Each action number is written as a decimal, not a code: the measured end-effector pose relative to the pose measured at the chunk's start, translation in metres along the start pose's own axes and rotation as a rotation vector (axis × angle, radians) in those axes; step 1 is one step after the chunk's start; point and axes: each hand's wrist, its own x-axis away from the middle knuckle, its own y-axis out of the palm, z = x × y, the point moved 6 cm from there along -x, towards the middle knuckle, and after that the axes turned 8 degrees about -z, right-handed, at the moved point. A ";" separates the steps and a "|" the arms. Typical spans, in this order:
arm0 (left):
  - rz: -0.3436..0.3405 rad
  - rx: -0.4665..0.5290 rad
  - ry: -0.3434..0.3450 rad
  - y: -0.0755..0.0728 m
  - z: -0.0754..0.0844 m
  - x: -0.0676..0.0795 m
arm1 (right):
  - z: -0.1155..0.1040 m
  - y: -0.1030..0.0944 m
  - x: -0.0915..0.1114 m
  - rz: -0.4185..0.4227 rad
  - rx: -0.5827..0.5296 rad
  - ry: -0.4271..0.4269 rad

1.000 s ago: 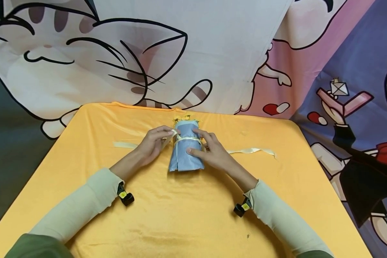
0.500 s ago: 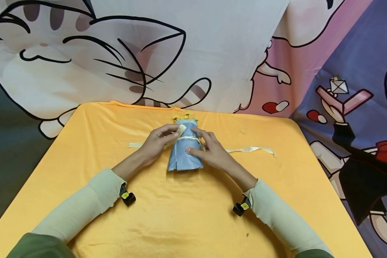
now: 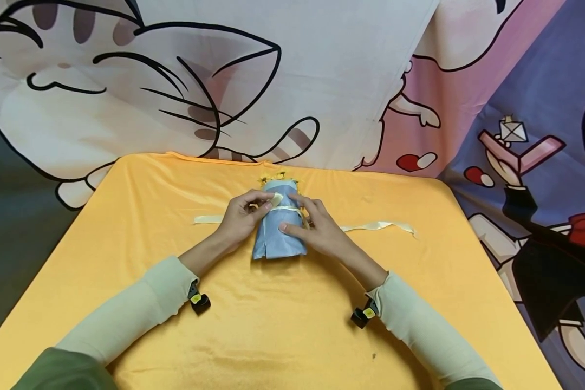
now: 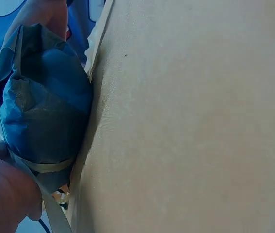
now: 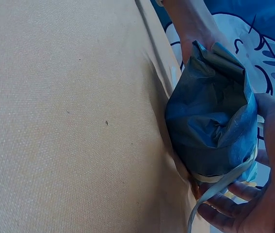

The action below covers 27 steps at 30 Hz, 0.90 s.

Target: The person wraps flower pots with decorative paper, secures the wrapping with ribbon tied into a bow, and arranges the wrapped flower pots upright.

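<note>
A small bouquet wrapped in blue paper [image 3: 279,238] lies on the yellow cloth, yellow flowers [image 3: 281,175] at its far end. A pale yellow ribbon [image 3: 288,208] circles its middle. My left hand [image 3: 240,216] pinches a folded piece of that ribbon between thumb and fingers, just over the wrapper's left side. From the right, my right hand [image 3: 319,227] holds the bouquet, thumb on top and fingers along its side. In the right wrist view the wrapper's open, crumpled bottom [image 5: 210,111] faces the camera, and the right fingers [image 5: 224,206] reach around behind the ribbon.
One ribbon tail [image 3: 207,219] stretches out left on the cloth, another [image 3: 377,226] lies wavy to the right. The yellow cloth [image 3: 292,325] covers the table up to a cartoon cat backdrop [image 3: 341,81]. Both wrists carry small black cameras.
My left hand has moved slightly right over the wrapper, bringing the pinched ribbon along and folding it. The left tail has drawn inward. The right hand stays in place.
</note>
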 end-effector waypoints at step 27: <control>0.047 -0.016 -0.062 -0.002 -0.002 -0.001 | 0.046 -0.065 0.020 0.064 0.263 0.174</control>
